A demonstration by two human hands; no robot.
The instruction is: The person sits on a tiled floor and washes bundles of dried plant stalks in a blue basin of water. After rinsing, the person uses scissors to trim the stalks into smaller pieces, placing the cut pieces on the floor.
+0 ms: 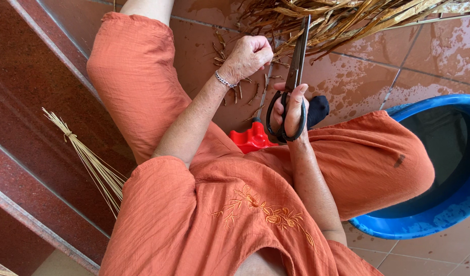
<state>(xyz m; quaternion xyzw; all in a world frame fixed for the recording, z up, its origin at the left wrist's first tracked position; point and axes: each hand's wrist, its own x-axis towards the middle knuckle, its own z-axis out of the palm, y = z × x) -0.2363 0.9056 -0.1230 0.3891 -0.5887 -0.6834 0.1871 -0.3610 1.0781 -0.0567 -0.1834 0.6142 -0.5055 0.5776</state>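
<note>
Person seated, seen from above, in an orange crinkled-cotton outfit with embroidered flowers on the top. The right hand point(292, 110) was closed through the black loop handles of a large pair of scissors point(294, 71), fingers threaded in and gripping; the dark metal blades pointed away, toward the far side of the scene, tips shut or nearly so. The left hand point(246, 55) was curled into a fist just left of the blades, pinching a thin pale strip point(264, 91) that ran down from the fist alongside the scissors. Strip and blades lay close, whether touching I could not tell.

Beyond both hands lay a heap of dried palm leaves point(347, 20), brown, stiff, papery, curling. Short brown trimmings point(230, 51) were scattered on the wet, glossy reddish floor tiles point(434, 51) near the left hand.

A silver chain bracelet point(224, 81) sat on the left wrist. A red plastic stool point(252, 138) showed between the knees. To the right stood a blue plastic tub point(424, 217), round and smooth. To the left, on a polished red stone step point(25, 92), lay a tied bundle of thin pale leaf ribs point(92, 163), straight and wiry.
</note>
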